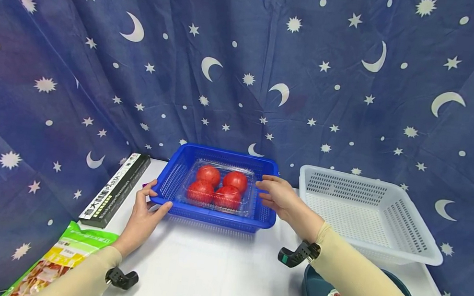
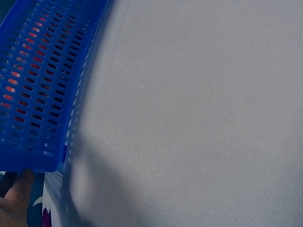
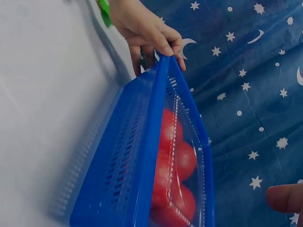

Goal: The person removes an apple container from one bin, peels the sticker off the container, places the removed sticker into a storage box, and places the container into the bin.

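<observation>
Blue perforated basket (image 1: pixel 182 171), holding clear clamshell of four tomatoes (image 1: pixel 217 187), on white table (image 1: pixel 215 271): left hand (image 1: pixel 143 215) grips near-left corner, right hand (image 1: pixel 277 198) lies relaxed against right rim; not yet lifted.

Four tomatoes (image 1: pixel 217 187) (one clear box (image 1: pixel 248 206)), two baskets: blue (image 1: pixel 183 159), white (image 1: pixel 369 205).

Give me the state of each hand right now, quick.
Left hand: fingers curled on the left rim of the blue basket, gripping it.
Right hand: fingers loosely extended at the basket's right rim; an actual grip cannot be told.
</observation>
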`<state>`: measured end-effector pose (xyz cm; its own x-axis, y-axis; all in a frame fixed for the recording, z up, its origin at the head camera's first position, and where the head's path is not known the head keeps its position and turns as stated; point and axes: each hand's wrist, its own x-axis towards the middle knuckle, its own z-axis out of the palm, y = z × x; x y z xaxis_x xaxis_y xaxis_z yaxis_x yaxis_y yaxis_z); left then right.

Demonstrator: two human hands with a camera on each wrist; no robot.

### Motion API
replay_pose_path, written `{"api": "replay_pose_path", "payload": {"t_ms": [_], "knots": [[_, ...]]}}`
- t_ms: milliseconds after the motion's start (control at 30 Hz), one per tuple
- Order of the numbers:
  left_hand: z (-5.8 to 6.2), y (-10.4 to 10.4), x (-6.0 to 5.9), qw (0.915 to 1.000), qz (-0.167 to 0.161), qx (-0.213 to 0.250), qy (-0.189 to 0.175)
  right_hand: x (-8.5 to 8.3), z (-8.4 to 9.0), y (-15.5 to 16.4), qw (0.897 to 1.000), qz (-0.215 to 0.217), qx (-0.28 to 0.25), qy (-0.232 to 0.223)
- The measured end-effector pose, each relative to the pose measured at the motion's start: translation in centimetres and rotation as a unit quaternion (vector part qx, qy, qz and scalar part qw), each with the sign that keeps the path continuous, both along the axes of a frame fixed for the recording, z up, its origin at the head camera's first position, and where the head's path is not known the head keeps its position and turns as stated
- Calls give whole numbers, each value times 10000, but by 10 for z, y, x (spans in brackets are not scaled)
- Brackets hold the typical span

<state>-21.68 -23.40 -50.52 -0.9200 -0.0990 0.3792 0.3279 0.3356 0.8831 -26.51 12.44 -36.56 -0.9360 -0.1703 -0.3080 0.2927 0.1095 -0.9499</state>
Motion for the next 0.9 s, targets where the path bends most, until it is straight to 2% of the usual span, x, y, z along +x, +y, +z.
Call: {"api": "replay_pose_path", "payload": {"t_ms": [333, 467, 600, 700, 900], "knots": [[1, -2, 0, 10000, 35, -76, -47, 13, 6, 27, 9999, -91, 80, 67], [2, -2, 0, 10000, 36, -79, 18, 18, 3, 35, 9992, -63, 346, 212], [5, -2, 0, 9999, 2, -161, -4, 25, -3, 45, 9955, 42, 763, 565], [8, -3, 1, 9998, -75, -193, -65, 31, -8, 55, 9883, 93, 1226, 904], [17, -5, 4, 9983, -57, -517, -254, 42, -14, 78, 9628, 170, 2303, 1399]]}}
